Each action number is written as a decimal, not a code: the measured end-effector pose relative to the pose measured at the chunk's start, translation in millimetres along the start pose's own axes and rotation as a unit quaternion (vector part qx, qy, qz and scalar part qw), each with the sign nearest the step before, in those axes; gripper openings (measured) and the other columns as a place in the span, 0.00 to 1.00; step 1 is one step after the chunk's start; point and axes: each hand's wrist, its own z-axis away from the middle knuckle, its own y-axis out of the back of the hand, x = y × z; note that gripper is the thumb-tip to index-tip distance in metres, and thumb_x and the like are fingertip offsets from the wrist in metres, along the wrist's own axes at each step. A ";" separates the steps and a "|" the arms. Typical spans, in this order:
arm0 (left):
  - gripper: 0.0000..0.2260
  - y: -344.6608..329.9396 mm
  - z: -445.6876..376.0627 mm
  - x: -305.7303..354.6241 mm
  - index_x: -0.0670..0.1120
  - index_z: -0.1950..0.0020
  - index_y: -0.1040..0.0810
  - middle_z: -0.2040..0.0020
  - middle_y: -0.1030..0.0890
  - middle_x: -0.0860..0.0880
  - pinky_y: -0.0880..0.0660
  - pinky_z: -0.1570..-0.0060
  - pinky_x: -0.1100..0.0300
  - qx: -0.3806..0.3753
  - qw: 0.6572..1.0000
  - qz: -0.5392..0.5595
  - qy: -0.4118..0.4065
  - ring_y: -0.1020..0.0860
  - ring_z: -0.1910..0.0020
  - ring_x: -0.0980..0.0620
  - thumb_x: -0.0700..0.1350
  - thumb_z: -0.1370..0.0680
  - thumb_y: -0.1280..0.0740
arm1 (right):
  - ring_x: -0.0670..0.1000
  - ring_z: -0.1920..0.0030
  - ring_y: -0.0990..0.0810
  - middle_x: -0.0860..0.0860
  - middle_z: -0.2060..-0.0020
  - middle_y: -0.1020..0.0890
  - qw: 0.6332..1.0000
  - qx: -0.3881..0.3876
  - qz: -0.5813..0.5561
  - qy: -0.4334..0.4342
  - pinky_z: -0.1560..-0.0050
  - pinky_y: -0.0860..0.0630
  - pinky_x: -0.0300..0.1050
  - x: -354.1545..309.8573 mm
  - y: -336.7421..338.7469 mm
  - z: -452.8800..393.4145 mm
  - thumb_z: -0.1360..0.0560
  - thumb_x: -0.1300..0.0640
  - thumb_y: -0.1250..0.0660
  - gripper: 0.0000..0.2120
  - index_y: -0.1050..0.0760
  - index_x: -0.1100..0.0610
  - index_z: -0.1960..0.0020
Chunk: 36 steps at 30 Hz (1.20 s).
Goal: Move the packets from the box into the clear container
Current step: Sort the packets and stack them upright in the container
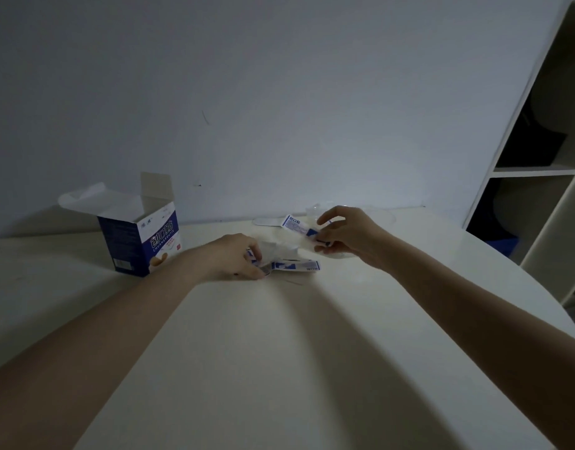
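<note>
A blue and white box stands open on the white table at the left, flaps up. My left hand rests on the table to its right, fingers pinching blue and white packets that lie flat there. My right hand is raised a little farther back and holds one packet by its end. Behind and under that hand is the clear container, hard to make out in the dim light. Some crumpled clear wrap lies between the hands.
A flat clear lid-like piece lies near the wall behind the hands. A white shelf unit with dark things in it stands at the right, past the table's rounded edge. The wall runs close behind the table.
</note>
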 end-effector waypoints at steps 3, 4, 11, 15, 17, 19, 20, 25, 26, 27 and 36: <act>0.17 3.7 0.4 -0.6 0.48 0.44 0.23 0.51 0.23 0.51 0.28 0.62 0.64 -0.031 0.999 0.025 -0.011 0.26 0.63 0.59 0.52 0.29 0.28 | 0.54 0.65 0.21 0.58 0.60 0.23 0.999 -0.030 0.041 -0.017 0.65 0.18 0.40 8.0 -2.4 -0.9 0.28 0.74 0.36 0.12 0.26 0.66 0.46; 0.17 4.7 0.7 -0.8 0.47 0.43 0.23 0.48 0.23 0.51 0.28 0.61 0.64 -0.024 0.999 0.029 -0.011 0.26 0.63 0.59 0.52 0.29 0.28 | 0.52 0.64 0.22 0.58 0.59 0.22 0.996 -0.037 0.081 -0.013 0.65 0.19 0.37 10.5 -4.3 -1.2 0.28 0.73 0.36 0.12 0.25 0.66 0.45; 0.15 4.7 2.6 -3.7 0.46 0.44 0.24 0.46 0.23 0.48 0.30 0.60 0.64 -0.023 0.999 -0.034 -0.008 0.26 0.56 0.52 0.45 0.29 0.27 | 0.46 0.72 0.32 0.53 0.71 0.27 0.988 -0.017 0.150 0.022 0.75 0.36 0.31 13.7 -22.6 -3.2 0.29 0.70 0.33 0.06 0.25 0.62 0.63; 0.11 6.5 1.8 -8.1 0.48 0.57 0.27 0.51 0.22 0.47 0.27 0.65 0.63 -0.031 0.999 0.043 -0.005 0.24 0.63 0.52 0.42 0.31 0.26 | 0.48 0.76 0.22 0.58 0.67 0.23 0.999 -0.024 -0.005 0.022 0.74 0.23 0.35 12.2 -29.1 -3.9 0.27 0.73 0.38 0.08 0.29 0.62 0.60; 0.09 8.1 2.1 -9.0 0.47 0.61 0.26 0.57 0.21 0.46 0.28 0.71 0.67 -0.021 0.997 0.076 -0.007 0.25 0.67 0.54 0.40 0.31 0.26 | 0.53 0.70 0.18 0.60 0.62 0.20 0.996 -0.043 -0.080 0.017 0.67 0.18 0.39 11.2 -31.9 -2.8 0.28 0.74 0.38 0.07 0.26 0.64 0.55; 0.07 11.3 2.9 -7.5 0.46 0.62 0.25 0.65 0.23 0.47 0.31 0.75 0.71 -0.007 0.994 0.111 -0.011 0.28 0.70 0.55 0.40 0.29 0.28 | 0.54 0.66 0.17 0.61 0.58 0.18 0.995 -0.062 -0.074 0.026 0.66 0.18 0.39 10.0 -32.7 -1.1 0.27 0.70 0.35 0.06 0.24 0.66 0.51; 0.05 13.7 3.8 -5.6 0.46 0.60 0.24 0.66 0.24 0.48 0.32 0.76 0.72 0.003 0.991 0.130 -0.009 0.28 0.70 0.56 0.39 0.27 0.29 | 0.51 0.66 0.18 0.60 0.58 0.18 0.996 -0.069 -0.041 0.036 0.68 0.20 0.37 9.7 -33.4 -1.7 0.27 0.67 0.34 0.06 0.23 0.65 0.51; 0.06 24.6 12.9 9.6 0.43 0.55 0.22 0.60 0.21 0.47 0.23 0.69 0.70 -0.007 0.938 0.346 0.012 0.23 0.65 0.56 0.37 0.22 0.37 | 0.53 0.53 0.19 0.55 0.51 0.17 0.994 -0.027 0.085 0.062 0.54 0.24 0.46 11.8 -43.8 -9.7 0.30 0.59 0.28 0.13 0.21 0.62 0.47; 0.06 26.3 14.0 13.2 0.42 0.55 0.22 0.58 0.20 0.45 0.21 0.66 0.69 -0.017 0.922 0.387 0.008 0.21 0.64 0.55 0.39 0.21 0.38 | 0.54 0.53 0.19 0.56 0.52 0.16 0.993 -0.010 0.101 0.064 0.50 0.23 0.51 12.2 -45.5 -11.0 0.31 0.58 0.27 0.13 0.21 0.61 0.48; 0.07 27.4 15.4 17.4 0.41 0.54 0.22 0.58 0.19 0.45 0.20 0.64 0.68 -0.025 0.905 0.424 0.003 0.19 0.64 0.54 0.40 0.21 0.39 | 0.54 0.57 0.19 0.56 0.55 0.16 0.991 0.007 0.113 0.071 0.49 0.23 0.53 12.9 -46.6 -12.3 0.31 0.58 0.27 0.11 0.20 0.61 0.50; 0.05 30.5 8.1 19.3 0.41 0.51 0.19 0.61 0.18 0.46 0.22 0.58 0.66 0.087 0.979 0.175 -0.064 0.20 0.64 0.55 0.38 0.26 0.30 | 0.55 0.38 0.32 0.53 0.36 0.30 0.862 0.080 0.437 0.244 0.38 0.32 0.50 -8.4 -45.8 -4.9 0.31 0.55 0.28 0.27 0.33 0.54 0.34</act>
